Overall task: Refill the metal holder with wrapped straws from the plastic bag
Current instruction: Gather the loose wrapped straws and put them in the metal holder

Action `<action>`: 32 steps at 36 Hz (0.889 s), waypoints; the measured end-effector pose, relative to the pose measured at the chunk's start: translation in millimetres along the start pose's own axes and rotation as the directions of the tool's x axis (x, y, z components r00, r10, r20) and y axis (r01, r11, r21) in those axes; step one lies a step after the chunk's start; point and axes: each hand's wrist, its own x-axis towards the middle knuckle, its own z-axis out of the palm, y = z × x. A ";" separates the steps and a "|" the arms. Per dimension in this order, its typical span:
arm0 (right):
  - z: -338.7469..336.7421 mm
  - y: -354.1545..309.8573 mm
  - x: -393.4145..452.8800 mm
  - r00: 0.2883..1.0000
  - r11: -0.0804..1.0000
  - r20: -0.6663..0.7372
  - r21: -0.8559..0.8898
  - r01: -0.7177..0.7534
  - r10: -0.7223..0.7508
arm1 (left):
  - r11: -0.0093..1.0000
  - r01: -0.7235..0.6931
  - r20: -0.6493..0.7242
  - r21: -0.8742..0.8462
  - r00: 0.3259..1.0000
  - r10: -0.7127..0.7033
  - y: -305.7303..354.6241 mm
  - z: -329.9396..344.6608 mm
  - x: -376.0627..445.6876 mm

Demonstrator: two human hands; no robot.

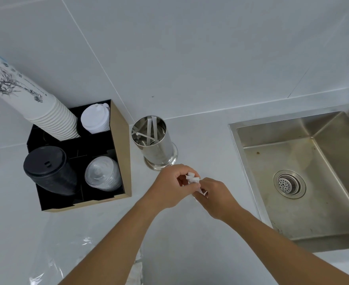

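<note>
The metal holder [157,145] stands upright on the white counter, with a few white wrapped straws [150,128] leaning inside it. Just in front of it, my left hand [169,186] and my right hand [214,196] meet around a small bundle of wrapped straws [193,179], whose white ends stick up between the fingers. Both hands grip the bundle, held above the counter a short way from the holder's base. The clear plastic bag [66,254] lies flat on the counter near the bottom edge, partly under my left forearm.
A black and tan organiser box [122,151] left of the holder carries a tall stack of paper cups [31,95], white lids [96,120], black lids [48,167] and clear lids [102,174]. A steel sink [305,173] fills the right side, a tiled wall behind.
</note>
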 end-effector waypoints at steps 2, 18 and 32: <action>-3.2 -3.4 0.1 1.000 1.000 0.004 -0.005 0.013 -0.013 | 1.000 0.003 0.003 0.003 1.000 -0.003 3.0 -1.2 -0.7; -75.7 -70.8 26.7 0.970 0.975 -0.108 0.011 0.222 -0.219 | 0.972 -0.219 -0.171 -0.086 0.964 0.202 61.4 -53.1 4.6; -124.5 -152.4 72.6 0.930 0.935 -0.159 0.076 0.346 -0.331 | 0.938 -0.347 -0.280 -0.019 0.902 0.329 124.7 -131.5 19.6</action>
